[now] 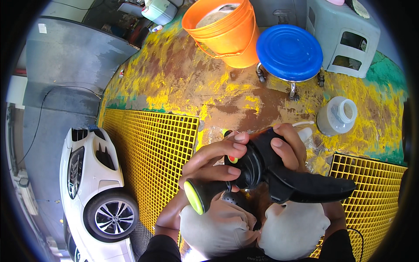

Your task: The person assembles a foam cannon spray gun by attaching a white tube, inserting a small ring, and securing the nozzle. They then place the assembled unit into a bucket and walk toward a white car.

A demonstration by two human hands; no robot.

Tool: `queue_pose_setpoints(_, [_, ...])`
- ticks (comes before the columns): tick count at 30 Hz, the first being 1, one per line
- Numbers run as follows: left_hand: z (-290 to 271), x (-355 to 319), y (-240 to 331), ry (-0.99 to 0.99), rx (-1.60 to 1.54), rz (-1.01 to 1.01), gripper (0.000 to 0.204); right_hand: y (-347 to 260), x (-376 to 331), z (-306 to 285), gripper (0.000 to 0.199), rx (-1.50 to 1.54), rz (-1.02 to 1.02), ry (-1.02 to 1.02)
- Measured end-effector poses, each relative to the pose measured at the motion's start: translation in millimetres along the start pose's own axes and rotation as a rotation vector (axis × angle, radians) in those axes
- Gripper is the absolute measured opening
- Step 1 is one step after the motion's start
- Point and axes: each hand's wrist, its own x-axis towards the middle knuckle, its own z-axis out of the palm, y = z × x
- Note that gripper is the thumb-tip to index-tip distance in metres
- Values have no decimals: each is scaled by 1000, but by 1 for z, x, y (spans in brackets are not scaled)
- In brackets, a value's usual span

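Both of my hands are closed on a black sprayer head (257,161), held up above my knees. It has a long, curved black lever (312,187) pointing right and a flared part with a lime-green end (194,197) at the lower left. My left hand (214,159) grips the ringed middle, where a small red and green spot shows. Around the upper part are the fingers of my right hand (290,146). Just past them a white tip (305,133) and a thin white tube show. A translucent, wide-necked bottle (336,117) stands uncapped on the floor beyond my right hand.
Yellow floor grating (152,148) lies at left, with another grating (375,183) at right. An orange bucket (231,39), a wheeled blue stool (289,52) and a grey plastic stool (345,39) stand farther off. A white car (96,174) is at left.
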Motion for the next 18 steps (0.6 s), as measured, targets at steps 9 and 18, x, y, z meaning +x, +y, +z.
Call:
queue_pose_setpoints(9, [-1,9,-34,13,22,95,29,10,3,3,48,336,169,23])
queue_pose_setpoints(18, [-6,9,-41,39,190,-55,40,9,-14,12,78,383,399,-159])
